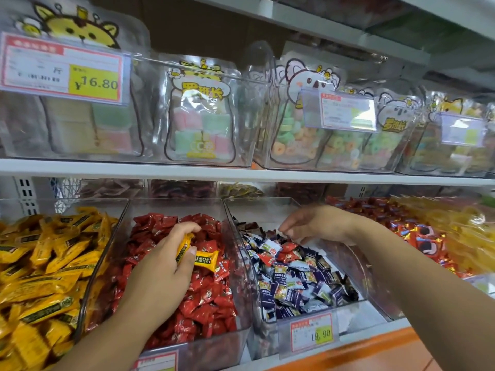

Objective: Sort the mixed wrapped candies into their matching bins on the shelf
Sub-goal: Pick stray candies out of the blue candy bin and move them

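My left hand [160,266] has its fingers [187,229] curled in and clamped on two yellow wrapped candies with dark lettering [206,260]. One stands up between thumb and forefinger, and the other sticks out sideways just right of the thumb. Directly beneath those fingers is a heap of red wrapped candies [192,303] filling a clear plastic bin [203,344]. I cannot tell whether the hand touches the heap. Left of the fingers, past the bin's clear wall, lies a pile of yellow wrapped bars [45,274] that match what I hold. That pile is cut off at the frame's edge.

My right hand [318,223] hangs over the next clear bin [353,314] to the right. Its fingers [290,231] are loose and slightly apart, with the tips pointing down. Motion smears them, so I cannot tell whether the tips touch anything. Under them lie navy-and-white wrapped candies [294,287], with a few stray red candies [288,249] mixed in. Nearer to me than those fingers, on the bin's front, is a red-bordered price tag reading 19.90 [312,334].

Further right of the right fingers are red wrappers with dark round marks [417,236] and translucent yellow wrappers [460,228], both blurred. Above both hands, a white shelf board [134,167] carries clear cartoon-animal bags of pastel sweets [198,124] and a large price tag reading 16.80 [64,68]. Its small print is unreadable.
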`<action>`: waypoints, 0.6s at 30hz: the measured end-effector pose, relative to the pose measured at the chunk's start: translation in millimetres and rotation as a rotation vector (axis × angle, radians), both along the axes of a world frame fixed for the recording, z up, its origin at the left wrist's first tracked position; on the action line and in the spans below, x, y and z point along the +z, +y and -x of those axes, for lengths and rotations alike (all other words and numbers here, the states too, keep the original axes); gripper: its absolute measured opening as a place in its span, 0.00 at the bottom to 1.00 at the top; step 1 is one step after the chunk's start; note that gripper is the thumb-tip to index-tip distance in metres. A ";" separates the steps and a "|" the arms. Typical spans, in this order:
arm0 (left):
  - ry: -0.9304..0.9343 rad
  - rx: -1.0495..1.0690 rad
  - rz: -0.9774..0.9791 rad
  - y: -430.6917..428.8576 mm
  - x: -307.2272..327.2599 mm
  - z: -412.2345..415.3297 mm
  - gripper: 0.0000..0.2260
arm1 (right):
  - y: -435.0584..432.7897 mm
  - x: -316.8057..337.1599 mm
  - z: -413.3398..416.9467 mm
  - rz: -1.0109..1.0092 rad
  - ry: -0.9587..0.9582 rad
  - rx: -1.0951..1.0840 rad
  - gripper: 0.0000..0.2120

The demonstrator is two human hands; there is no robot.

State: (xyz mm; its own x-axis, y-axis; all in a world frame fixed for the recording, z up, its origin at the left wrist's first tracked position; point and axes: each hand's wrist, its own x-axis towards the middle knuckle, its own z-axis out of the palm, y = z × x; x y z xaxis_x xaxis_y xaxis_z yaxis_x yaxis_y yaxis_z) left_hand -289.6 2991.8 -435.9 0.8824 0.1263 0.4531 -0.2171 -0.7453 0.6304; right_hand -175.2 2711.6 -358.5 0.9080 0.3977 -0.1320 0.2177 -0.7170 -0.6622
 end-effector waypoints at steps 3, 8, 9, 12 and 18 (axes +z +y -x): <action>0.002 -0.003 0.004 -0.6 -0.3 -1.2 0.13 | 6.9 0.4 7.9 0.196 0.029 0.051 0.16; 0.012 -0.003 0.003 -0.3 -2.2 -4.3 0.13 | 19.3 -16.4 10.5 0.471 -0.244 0.091 0.19; 0.016 -0.004 0.007 -0.3 -2.2 -4.1 0.13 | 17.3 -14.3 11.0 0.476 -0.298 0.083 0.16; 0.020 -0.003 0.006 0.1 -4.0 -4.5 0.13 | 9.7 -1.0 13.6 0.479 -0.396 0.066 0.14; 0.025 0.000 0.008 -0.3 -3.6 -5.0 0.13 | 38.8 7.4 36.5 0.419 -0.289 0.239 0.14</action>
State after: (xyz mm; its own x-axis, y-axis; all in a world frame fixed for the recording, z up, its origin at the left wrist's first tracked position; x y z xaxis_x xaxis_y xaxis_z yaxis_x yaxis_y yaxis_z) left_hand -284.5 2991.5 -439.6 0.8934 0.1300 0.4301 -0.2010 -0.7405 0.6413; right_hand -211.7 2750.4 -351.0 0.8219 0.5637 -0.0823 0.5365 -0.8145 -0.2207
